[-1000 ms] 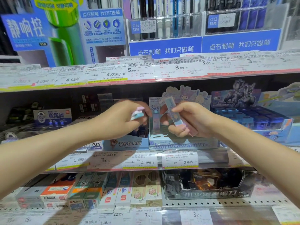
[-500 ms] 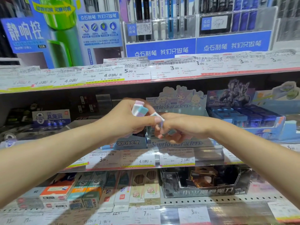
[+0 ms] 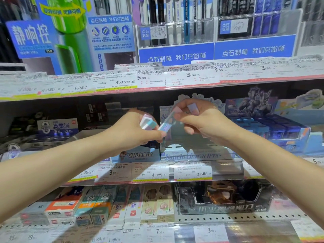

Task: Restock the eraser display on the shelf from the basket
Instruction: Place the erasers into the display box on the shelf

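My left hand (image 3: pixel 135 132) is closed on a small stack of pastel erasers (image 3: pixel 148 122), pink, white and teal. My right hand (image 3: pixel 201 120) pinches a long pastel eraser (image 3: pixel 166 125) by its upper end, and the lower end touches my left fingers. A lilac eraser (image 3: pixel 192 108) also sits between my right fingers. Both hands hover in front of the pale blue Sanrio characters display box (image 3: pixel 192 155) on the middle shelf. The basket is out of view.
A blue box of dark blue items (image 3: pixel 280 130) stands right of the display. Another eraser box (image 3: pixel 138 154) stands to its left. Price tags (image 3: pixel 150 172) line the shelf edge. Boxed erasers (image 3: pixel 98 213) and a black display box (image 3: pixel 224 200) fill the shelf below; pens hang above.
My right hand rose from beside the left hand and drew the long eraser up and to the right. My left hand stayed almost still with its stack.
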A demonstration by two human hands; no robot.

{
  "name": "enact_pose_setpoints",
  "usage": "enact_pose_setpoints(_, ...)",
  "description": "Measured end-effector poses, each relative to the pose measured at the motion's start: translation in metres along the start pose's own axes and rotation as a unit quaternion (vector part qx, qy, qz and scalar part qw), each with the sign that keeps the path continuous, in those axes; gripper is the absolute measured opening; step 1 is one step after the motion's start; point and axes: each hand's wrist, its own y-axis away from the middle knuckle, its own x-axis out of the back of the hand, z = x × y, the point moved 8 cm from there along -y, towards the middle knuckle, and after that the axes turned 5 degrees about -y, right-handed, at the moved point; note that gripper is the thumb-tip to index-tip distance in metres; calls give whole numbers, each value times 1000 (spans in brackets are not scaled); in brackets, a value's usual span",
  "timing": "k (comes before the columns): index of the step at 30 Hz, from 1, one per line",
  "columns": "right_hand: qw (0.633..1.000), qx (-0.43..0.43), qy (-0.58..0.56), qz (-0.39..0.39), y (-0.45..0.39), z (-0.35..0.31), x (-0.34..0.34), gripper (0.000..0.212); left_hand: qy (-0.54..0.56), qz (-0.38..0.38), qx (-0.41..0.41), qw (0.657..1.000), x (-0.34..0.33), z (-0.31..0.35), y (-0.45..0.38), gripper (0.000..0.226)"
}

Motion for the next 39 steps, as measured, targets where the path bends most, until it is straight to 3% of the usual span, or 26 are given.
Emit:
enact_pose_setpoints(3,1000,10,0,9,-2,-2,-4,9,-34,3,-15,999,-1,2,-4,24)
enact_pose_setpoints(8,998,35,39,24,-12,1,2,16,-232,29,-124,964,4,6,-6,21)
enact_pose_setpoints(11,985,73,155,22,-14,1,1,18,-361,4,-179,915,-3,6,-3,46)
enact_pose_setpoints(15,963,124,239,6,-15,1,-8,11,-474,-41,-169,863,-12,1,-2,68)
enact_pose_setpoints(28,968,108,226,-31,-28,14,-20,12,-475,-143,-160,854,-17,-15,-15,62)
enact_pose_setpoints(32,955,103,269,-65,-26,16,-28,9,-467,-150,-172,854,-16,-14,-15,63)
enact_pose_setpoints(39,933,154,324,-22,-23,17,-17,11,-465,-152,-173,855,-16,-15,-15,61)
